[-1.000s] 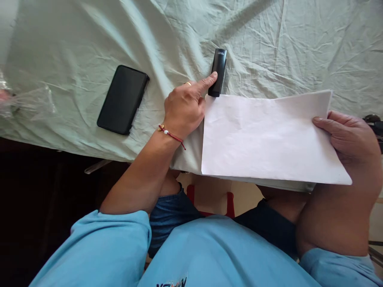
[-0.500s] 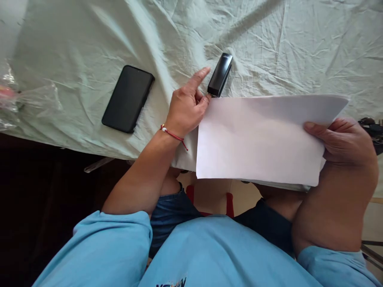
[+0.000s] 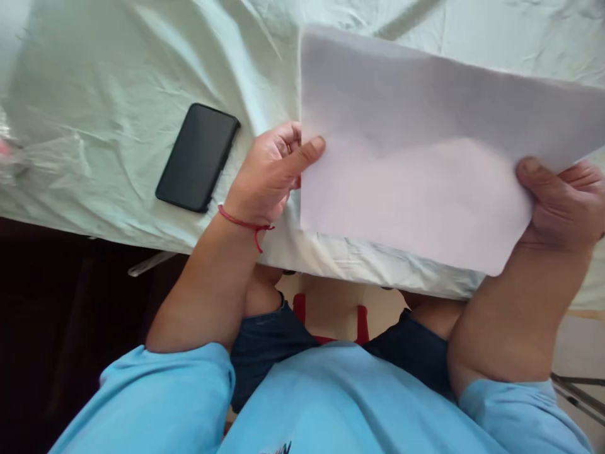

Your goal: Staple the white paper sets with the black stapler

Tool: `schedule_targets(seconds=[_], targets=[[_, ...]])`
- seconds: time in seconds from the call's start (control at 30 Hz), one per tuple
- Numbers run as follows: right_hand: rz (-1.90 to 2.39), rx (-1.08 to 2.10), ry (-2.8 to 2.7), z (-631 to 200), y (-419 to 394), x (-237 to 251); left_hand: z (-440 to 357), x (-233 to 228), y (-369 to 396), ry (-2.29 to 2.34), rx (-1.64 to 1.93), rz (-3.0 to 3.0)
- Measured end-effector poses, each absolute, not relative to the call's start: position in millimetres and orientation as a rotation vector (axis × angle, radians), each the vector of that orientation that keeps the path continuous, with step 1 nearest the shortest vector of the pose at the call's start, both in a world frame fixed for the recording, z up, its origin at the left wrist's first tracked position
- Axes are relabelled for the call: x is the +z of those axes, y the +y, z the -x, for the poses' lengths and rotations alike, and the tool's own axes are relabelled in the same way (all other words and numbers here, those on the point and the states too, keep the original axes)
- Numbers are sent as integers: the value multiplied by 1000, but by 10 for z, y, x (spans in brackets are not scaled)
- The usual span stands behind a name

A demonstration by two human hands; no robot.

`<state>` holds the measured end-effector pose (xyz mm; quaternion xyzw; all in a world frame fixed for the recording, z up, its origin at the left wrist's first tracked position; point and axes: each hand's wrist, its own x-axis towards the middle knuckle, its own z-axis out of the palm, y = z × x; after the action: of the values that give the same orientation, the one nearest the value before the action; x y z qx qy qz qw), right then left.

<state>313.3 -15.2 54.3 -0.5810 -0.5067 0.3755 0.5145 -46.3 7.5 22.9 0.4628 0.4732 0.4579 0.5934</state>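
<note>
The white sheet of paper [image 3: 425, 151] has come up off the table since a second ago, when it lay flat near the edge with the small black stapler at its far left corner; that stapler is now out of sight, presumably hidden behind the raised sheet. The left hand [image 3: 269, 176], which had been pointing at the stapler, has drawn back and now pinches the sheet's left edge, thumb on the near face and fingers curled behind. The right hand [image 3: 562, 202] grips the sheet's right end the same way, thumb on top, fingers hidden behind the paper.

The sheet hangs between the two hands above the pale green wrinkled cloth [image 3: 118, 75] that covers the table, its long axis running left to right and its far edge tipped upward. Both hands are on it, one at each short end, so neither is nearer. Left of the sheet, beyond the left hand and clear of it, a black smartphone [image 3: 198, 157] lies face up on the cloth.
</note>
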Motion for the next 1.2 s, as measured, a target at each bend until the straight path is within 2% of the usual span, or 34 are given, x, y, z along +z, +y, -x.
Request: schedule_targets(seconds=[0.23, 0.6, 0.8, 1.2], targets=[[1346, 884, -1208, -3089, -66, 482, 466, 207, 16, 1069, 835, -972], [1366, 902, -1114, -3088, -17, 462, 490, 166, -20, 1163, 924, -1183], [1411, 1134, -1095, -3010, -61, 464, 474, 125, 5, 1135, 1089, -1217], [1471, 1134, -1069, -3004, -82, 474, 474, 148, 24, 1135, 1004, -1257]])
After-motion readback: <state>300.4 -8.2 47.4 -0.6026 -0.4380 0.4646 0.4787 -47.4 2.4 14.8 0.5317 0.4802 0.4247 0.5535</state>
